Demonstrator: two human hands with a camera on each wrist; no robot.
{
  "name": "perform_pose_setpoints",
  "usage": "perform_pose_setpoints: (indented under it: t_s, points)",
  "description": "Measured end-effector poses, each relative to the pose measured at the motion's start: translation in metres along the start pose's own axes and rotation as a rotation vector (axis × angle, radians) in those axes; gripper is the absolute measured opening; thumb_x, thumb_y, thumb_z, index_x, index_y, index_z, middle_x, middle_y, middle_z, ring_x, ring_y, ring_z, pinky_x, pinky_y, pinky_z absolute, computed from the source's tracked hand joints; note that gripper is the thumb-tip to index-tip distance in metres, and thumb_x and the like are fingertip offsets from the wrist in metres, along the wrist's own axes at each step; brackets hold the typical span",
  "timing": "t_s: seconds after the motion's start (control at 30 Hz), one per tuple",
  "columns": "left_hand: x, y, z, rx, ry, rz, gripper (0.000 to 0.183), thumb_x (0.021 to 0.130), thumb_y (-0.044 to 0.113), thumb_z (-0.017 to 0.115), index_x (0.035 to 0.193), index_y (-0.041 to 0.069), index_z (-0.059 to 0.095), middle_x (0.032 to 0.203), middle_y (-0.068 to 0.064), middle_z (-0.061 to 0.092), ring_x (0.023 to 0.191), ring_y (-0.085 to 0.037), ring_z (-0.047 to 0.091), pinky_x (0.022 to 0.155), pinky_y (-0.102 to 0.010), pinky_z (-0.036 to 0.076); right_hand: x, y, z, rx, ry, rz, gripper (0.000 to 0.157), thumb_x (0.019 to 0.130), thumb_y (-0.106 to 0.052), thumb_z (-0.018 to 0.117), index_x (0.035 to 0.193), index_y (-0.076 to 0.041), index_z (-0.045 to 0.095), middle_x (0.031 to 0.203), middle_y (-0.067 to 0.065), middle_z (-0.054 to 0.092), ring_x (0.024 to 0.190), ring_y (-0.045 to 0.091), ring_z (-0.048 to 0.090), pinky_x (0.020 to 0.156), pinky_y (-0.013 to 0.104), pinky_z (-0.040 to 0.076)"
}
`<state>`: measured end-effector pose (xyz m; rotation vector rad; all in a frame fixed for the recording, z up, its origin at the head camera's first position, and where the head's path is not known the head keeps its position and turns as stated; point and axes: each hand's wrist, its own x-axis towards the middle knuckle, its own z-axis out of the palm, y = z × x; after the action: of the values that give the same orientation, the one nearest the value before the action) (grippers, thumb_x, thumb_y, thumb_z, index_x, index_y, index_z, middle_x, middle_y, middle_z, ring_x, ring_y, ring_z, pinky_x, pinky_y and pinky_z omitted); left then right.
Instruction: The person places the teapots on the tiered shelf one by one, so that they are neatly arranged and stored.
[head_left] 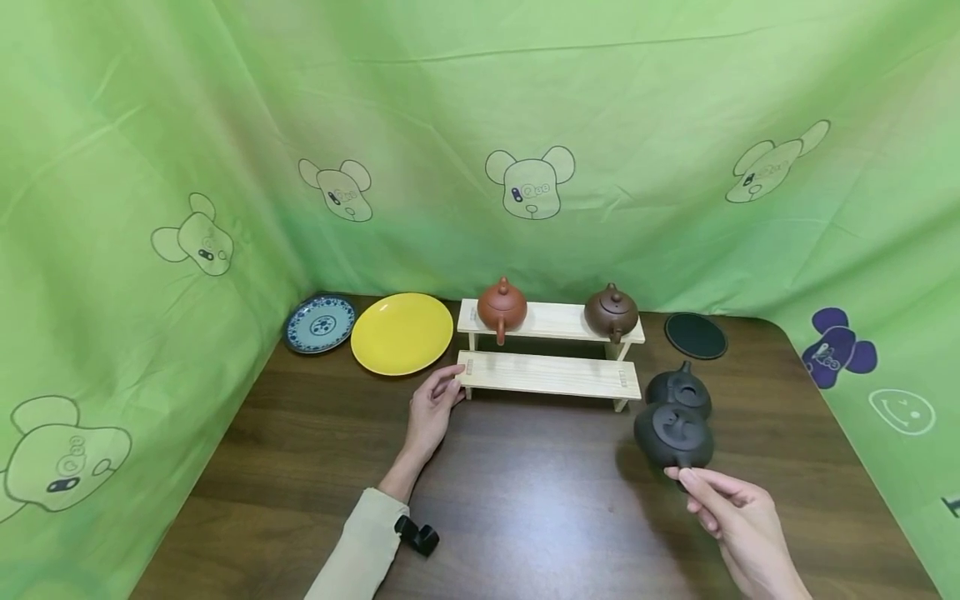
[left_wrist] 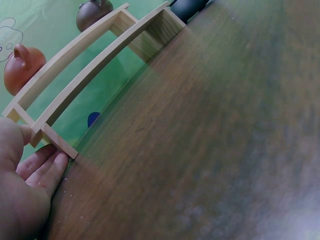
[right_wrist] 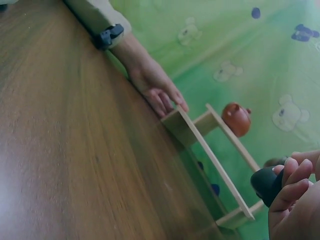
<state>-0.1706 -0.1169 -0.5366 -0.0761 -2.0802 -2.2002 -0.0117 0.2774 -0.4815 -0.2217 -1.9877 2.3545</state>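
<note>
My right hand (head_left: 738, 517) pinches a black teapot (head_left: 673, 435) by the short part that juts toward me, holding it up over the table. In the right wrist view, the curled fingers (right_wrist: 295, 182) partly cover that teapot. A second black teapot (head_left: 686, 385) sits just behind it, overlapped in the head view. At the left end of a two-tier wooden stand (head_left: 551, 375), my left hand (head_left: 432, 408) grips the lower shelf's end, with fingers down by the leg. On the upper tier sit an orange-red teapot (head_left: 502, 307) and a dark brown teapot (head_left: 611, 312).
To the left of the stand lie a yellow plate (head_left: 402, 335) and a blue-patterned plate (head_left: 321, 324). A dark round coaster (head_left: 696, 336) lies at the back right. Green cloth (head_left: 450, 125) hangs behind and beside the brown wooden table (head_left: 510, 500).
</note>
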Motion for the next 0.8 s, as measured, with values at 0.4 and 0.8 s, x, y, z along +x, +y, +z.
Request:
perform_pose_setpoints:
  t_s: [0.4, 0.8]
  points:
    - [0.000, -0.002, 0.000, -0.003, 0.002, 0.001, 0.029, 0.111, -0.005, 0.061, 0.138, -0.011, 0.068, 0.141, -0.031, 0.070, 0.119, -0.016, 0.072, 0.103, -0.031, 0.066, 0.011, -0.004, 0.032, -0.092, -0.024, 0.031, 0.024, 0.107, 0.005, 0.067, 0.103, -0.007, 0.088, 0.095, 0.000, 0.085, 0.057, -0.001, 0.049, 0.048, 0.038, 0.018]
    - [0.001, -0.002, 0.001, 0.001, 0.008, 0.008, 0.028, 0.112, -0.005, 0.061, 0.138, -0.011, 0.068, 0.140, -0.032, 0.070, 0.122, -0.026, 0.072, 0.103, -0.034, 0.066, 0.030, -0.007, 0.054, -0.142, -0.085, 0.054, 0.018, 0.107, -0.002, 0.071, 0.102, -0.007, 0.087, 0.077, -0.004, 0.074, 0.057, 0.001, 0.045, 0.046, 0.022, 0.028]
